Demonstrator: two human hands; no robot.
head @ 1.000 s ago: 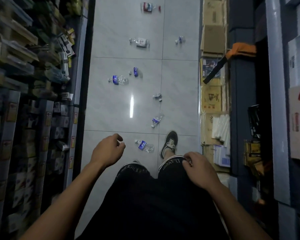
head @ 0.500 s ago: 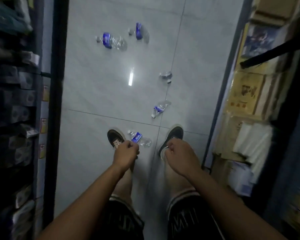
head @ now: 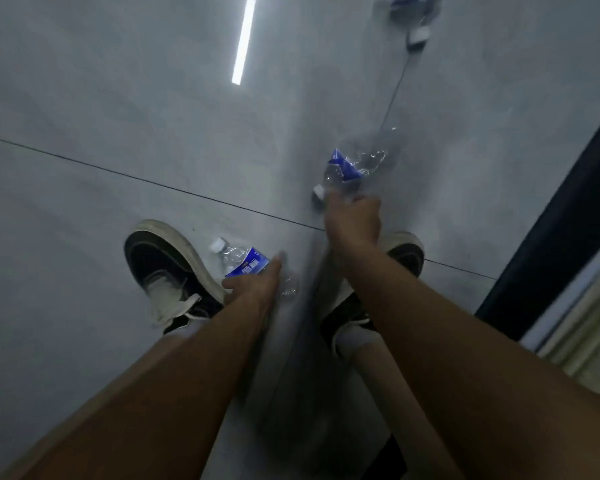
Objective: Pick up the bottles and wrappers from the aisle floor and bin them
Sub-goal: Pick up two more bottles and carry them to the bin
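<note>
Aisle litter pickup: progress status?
Done: nothing visibly binned; no bin in view. In hand: left hand closing on the near bottle, right hand on the second bottle. Left: a third bottle at the top edge.

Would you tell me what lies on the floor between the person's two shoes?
In the head view, a crushed bottle with a blue label lies there, with the left hand on it.

Open grey floor (head: 84, 98) extends left and ahead, crossed only by tile joints and a light reflection (head: 244, 39). Between the two shoes (head: 168, 268) a narrow strip holds one bottle (head: 246, 265); another bottle (head: 347, 171) lies ahead. A dark shelf base (head: 551, 244) bounds the right side; a third bottle (head: 413, 15) lies at the far edge.
</note>
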